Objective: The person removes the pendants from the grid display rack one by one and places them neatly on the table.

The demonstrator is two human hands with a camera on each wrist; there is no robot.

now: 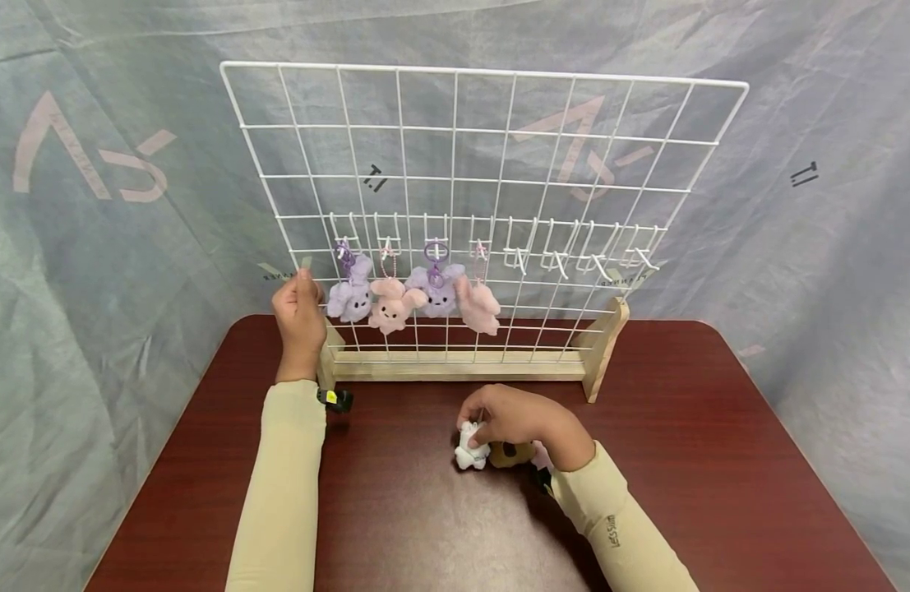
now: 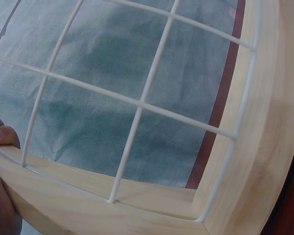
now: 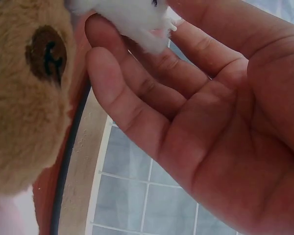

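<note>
My left hand (image 1: 301, 321) grips the left side of a white wire grid rack (image 1: 455, 129); in the left wrist view, its fingers (image 2: 5, 136) wrap the edge at the wooden stand (image 2: 279, 98). Low over the tabletop, my right hand (image 1: 524, 419) pinches a small white plush charm (image 1: 469, 448) between thumb and fingers. Right beside that charm is a brown plush (image 1: 512, 454), partly covered by the hand. It fills the left side of the right wrist view, with a dark round patch. A bit of pink plush (image 1: 541, 455) shows behind my right wrist.
Two purple plush charms (image 1: 351, 298) and two pink ones (image 1: 391, 308) hang from hooks on the grid's left half. Several bare white hooks (image 1: 519, 261) line the right half. The rack's wooden base (image 1: 458, 367) stands on a dark red table (image 1: 395, 510), before grey cloth (image 1: 810, 247).
</note>
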